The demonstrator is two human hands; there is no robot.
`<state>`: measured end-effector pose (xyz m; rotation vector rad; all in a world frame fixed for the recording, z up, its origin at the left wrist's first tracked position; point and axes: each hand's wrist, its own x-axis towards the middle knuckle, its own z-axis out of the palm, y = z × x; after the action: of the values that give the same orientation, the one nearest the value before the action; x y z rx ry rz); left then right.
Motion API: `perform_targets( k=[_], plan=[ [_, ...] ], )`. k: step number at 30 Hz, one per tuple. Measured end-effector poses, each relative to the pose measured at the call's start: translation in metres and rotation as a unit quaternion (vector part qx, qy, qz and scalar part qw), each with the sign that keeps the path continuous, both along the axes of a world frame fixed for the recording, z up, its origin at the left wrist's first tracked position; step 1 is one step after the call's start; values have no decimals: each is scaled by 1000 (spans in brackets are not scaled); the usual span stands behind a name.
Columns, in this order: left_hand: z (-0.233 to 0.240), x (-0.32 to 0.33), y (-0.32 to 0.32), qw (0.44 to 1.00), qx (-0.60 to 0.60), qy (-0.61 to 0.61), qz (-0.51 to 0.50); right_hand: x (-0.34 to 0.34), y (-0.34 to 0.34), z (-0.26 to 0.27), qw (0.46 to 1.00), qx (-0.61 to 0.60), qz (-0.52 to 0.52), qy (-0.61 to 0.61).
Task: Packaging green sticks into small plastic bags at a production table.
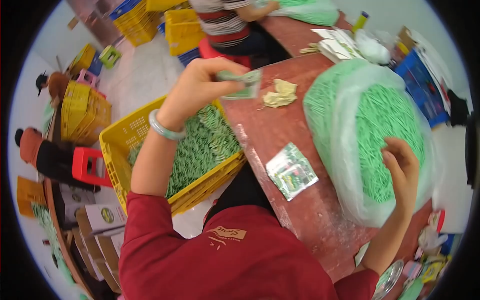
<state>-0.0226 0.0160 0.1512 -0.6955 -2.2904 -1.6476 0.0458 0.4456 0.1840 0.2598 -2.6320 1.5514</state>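
Note:
My left hand [210, 82], with a bangle on the wrist, pinches a small green-and-clear plastic packet [247, 84] above the table's left edge. Below it, a yellow plastic crate [131, 127] holds a thick layer of green packets [191, 157]. My right hand [403, 168] is over a large clear plastic bag [345, 123] filled with thin green sticks [386, 123]; its fingers are curled and apart, holding nothing visible. Between my hands, a printed green-and-white packet or packets [291, 171] lie on the red table [318, 225]. A crumpled pale yellow item [280, 93] rests farther back.
A co-worker in a striped shirt [225, 26] sits across at the far side, near another bag of green sticks [311, 13]. Stacked yellow crates [183, 30], a red stool [90, 165] and cardboard boxes [101, 232] stand to the left. A blue container [422, 86] stands at right.

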Motion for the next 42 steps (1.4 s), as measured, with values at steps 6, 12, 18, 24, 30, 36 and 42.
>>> perform_targets(
  k=[6,12,18,24,30,36,42],
  plan=[
    [-212,6,-138,911,-218,-272,220,-23,39,-38,994,71,-53,-62],
    [-377,5,-131,878,-227,-289,307,-24,35,-34,988,94,-106,-64],
    [-413,14,-100,872,-199,-318,315,-22,43,-44,985,113,-98,-87],
    [-407,41,-112,904,-226,-268,245,-16,42,-49,985,107,-89,-104],
    [-348,30,-122,889,-330,-159,276,-6,52,-44,991,93,-76,-62],
    [-185,6,-40,914,-216,107,325,8,67,-29,990,96,-103,3],
    [-96,73,117,975,-219,-49,-5,-3,97,-27,983,141,-111,31]
  ],
)
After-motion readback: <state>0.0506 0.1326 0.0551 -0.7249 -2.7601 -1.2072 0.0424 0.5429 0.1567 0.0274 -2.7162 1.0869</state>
